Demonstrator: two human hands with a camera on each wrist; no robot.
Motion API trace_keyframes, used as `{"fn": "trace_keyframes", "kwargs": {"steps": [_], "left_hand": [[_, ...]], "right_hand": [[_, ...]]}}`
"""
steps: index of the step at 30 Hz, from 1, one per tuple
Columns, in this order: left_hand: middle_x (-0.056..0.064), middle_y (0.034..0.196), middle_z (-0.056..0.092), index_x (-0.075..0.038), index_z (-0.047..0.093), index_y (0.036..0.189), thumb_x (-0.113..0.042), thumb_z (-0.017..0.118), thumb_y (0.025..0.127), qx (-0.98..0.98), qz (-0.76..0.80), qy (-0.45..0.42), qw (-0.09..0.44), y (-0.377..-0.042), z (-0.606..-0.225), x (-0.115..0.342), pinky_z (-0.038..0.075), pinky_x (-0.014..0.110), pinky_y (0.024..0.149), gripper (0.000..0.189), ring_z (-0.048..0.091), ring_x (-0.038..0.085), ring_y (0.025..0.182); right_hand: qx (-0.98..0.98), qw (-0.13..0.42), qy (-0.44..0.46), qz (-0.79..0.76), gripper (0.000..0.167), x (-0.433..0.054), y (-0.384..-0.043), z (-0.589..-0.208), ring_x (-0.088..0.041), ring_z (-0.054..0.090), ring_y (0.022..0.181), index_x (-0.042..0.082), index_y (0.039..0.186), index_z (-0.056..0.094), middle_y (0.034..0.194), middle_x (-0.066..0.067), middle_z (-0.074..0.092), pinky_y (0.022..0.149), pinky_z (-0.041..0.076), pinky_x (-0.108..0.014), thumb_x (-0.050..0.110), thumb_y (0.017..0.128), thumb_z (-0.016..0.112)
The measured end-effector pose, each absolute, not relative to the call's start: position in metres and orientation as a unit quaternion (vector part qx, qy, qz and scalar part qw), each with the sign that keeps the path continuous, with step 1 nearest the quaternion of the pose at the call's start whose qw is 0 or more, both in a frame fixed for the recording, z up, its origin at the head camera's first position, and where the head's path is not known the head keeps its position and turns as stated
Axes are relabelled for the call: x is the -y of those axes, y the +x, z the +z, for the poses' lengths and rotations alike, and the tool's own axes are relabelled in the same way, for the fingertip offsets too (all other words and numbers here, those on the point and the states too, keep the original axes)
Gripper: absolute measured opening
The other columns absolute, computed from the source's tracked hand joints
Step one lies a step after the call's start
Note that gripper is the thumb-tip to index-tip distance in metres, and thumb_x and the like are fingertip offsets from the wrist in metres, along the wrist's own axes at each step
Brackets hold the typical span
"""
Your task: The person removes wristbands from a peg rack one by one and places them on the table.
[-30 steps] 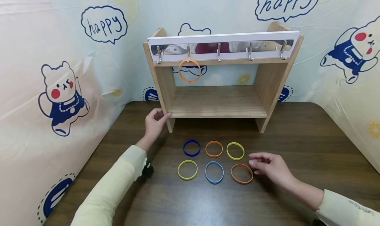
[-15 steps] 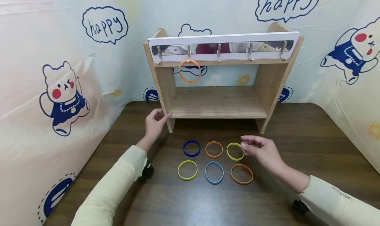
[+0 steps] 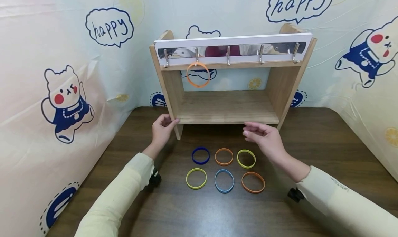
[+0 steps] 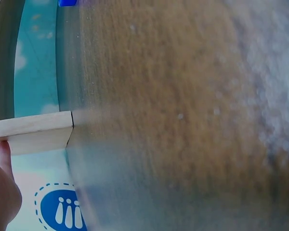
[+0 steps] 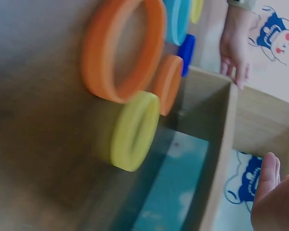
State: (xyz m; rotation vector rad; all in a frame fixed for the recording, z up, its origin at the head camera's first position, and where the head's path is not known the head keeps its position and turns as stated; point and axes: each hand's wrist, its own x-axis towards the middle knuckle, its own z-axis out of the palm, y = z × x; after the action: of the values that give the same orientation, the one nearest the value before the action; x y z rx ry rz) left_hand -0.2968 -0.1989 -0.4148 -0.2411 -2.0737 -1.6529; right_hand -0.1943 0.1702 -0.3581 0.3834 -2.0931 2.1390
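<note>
My left hand (image 3: pixel 161 130) grips the lower left side panel of a wooden shelf rack (image 3: pixel 230 105), thumb on its front edge; the left wrist view shows fingertips against the panel (image 4: pixel 36 122). My right hand (image 3: pixel 265 140), fingers loosely bent and holding nothing, hovers before the shelf's lower right, beyond the upper yellow wristband (image 3: pixel 246 167). In two rows on the table lie also a dark blue wristband (image 3: pixel 200 163), two orange ones, a light blue one (image 3: pixel 224 192) and another yellow one (image 3: pixel 196 188). An orange wristband (image 3: pixel 198 86) hangs from the second hook from the left.
Several metal hooks line a white-framed strip (image 3: pixel 186 60) across the rack's top front. The dark wooden table (image 3: pixel 199 212) extends around the rack. A printed cloth (image 3: pixel 105 74) with cartoon bears encloses the back and sides.
My right hand has moved from beside the lower right orange wristband forward and leftward, past the upper yellow one, to the shelf's front. My left hand and the wristbands have stayed put.
</note>
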Motion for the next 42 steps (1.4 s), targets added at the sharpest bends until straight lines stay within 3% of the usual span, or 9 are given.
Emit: {"fn": "trace_keyframes", "kwargs": {"steps": [8,15,24,28,31,37,42], "left_hand": [[0.024,0.103,0.067,0.01,0.063,0.104,-0.004,0.074,0.086,0.768,-0.586,-0.089,0.241,-0.271,-0.386,0.187,0.054,0.023,0.075,0.026,0.064,0.027,0.095],[0.025,0.104,0.066,0.01,0.063,0.104,-0.004,0.074,0.086,0.769,-0.587,-0.087,0.238,-0.275,-0.392,0.188,0.053,0.02,0.073,0.026,0.063,0.03,0.096],[0.013,0.103,0.068,0.0,0.066,0.105,-0.018,0.079,0.084,0.766,-0.596,-0.068,0.231,-0.297,-0.415,0.199,0.054,0.023,0.076,0.031,0.063,0.016,0.094],[0.012,0.102,0.068,-0.001,0.066,0.103,-0.022,0.079,0.084,0.766,-0.593,-0.072,0.236,-0.297,-0.417,0.2,0.055,0.027,0.077,0.032,0.063,0.017,0.094],[0.012,0.102,0.068,-0.001,0.066,0.103,-0.023,0.079,0.084,0.768,-0.59,-0.075,0.237,-0.297,-0.417,0.2,0.055,0.029,0.077,0.032,0.063,0.019,0.094],[0.01,0.102,0.068,-0.003,0.066,0.102,-0.023,0.079,0.083,0.77,-0.589,-0.071,0.233,-0.296,-0.417,0.199,0.056,0.031,0.078,0.031,0.063,0.017,0.094],[0.013,0.104,0.068,-0.001,0.065,0.104,-0.021,0.079,0.084,0.77,-0.592,-0.066,0.229,-0.295,-0.415,0.198,0.055,0.028,0.077,0.032,0.063,0.019,0.095]], "right_hand": [[0.666,0.099,0.175,0.718,0.032,-0.151,-0.215,-0.332,-0.016,0.067,0.092,-0.002,0.119,0.065,0.104,-0.005,0.069,0.078,0.055,-0.029,0.002,0.088,0.071],[0.631,0.133,0.202,0.737,0.033,-0.133,-0.231,-0.316,-0.017,0.068,0.093,-0.003,0.119,0.065,0.105,-0.009,0.069,0.078,0.056,-0.03,-0.002,0.087,0.071],[0.614,0.156,0.221,0.742,0.033,-0.115,-0.247,-0.297,-0.024,0.068,0.094,-0.002,0.12,0.064,0.108,-0.013,0.068,0.078,0.056,-0.032,0.001,0.088,0.071],[0.604,0.155,0.228,0.748,0.034,-0.107,-0.252,-0.29,-0.022,0.067,0.094,-0.004,0.12,0.063,0.11,-0.02,0.066,0.078,0.056,-0.032,-0.001,0.087,0.071],[0.594,0.147,0.232,0.756,0.033,-0.1,-0.256,-0.285,-0.018,0.067,0.093,-0.004,0.119,0.063,0.109,-0.019,0.067,0.079,0.056,-0.033,-0.002,0.087,0.07],[0.578,0.138,0.238,0.768,0.032,-0.089,-0.261,-0.277,-0.024,0.067,0.097,-0.004,0.118,0.063,0.105,-0.01,0.069,0.081,0.055,-0.035,-0.005,0.087,0.069],[0.565,0.135,0.223,0.783,0.03,-0.079,-0.266,-0.271,-0.023,0.067,0.095,-0.001,0.117,0.065,0.108,-0.017,0.068,0.081,0.055,-0.034,-0.005,0.087,0.069]]}}
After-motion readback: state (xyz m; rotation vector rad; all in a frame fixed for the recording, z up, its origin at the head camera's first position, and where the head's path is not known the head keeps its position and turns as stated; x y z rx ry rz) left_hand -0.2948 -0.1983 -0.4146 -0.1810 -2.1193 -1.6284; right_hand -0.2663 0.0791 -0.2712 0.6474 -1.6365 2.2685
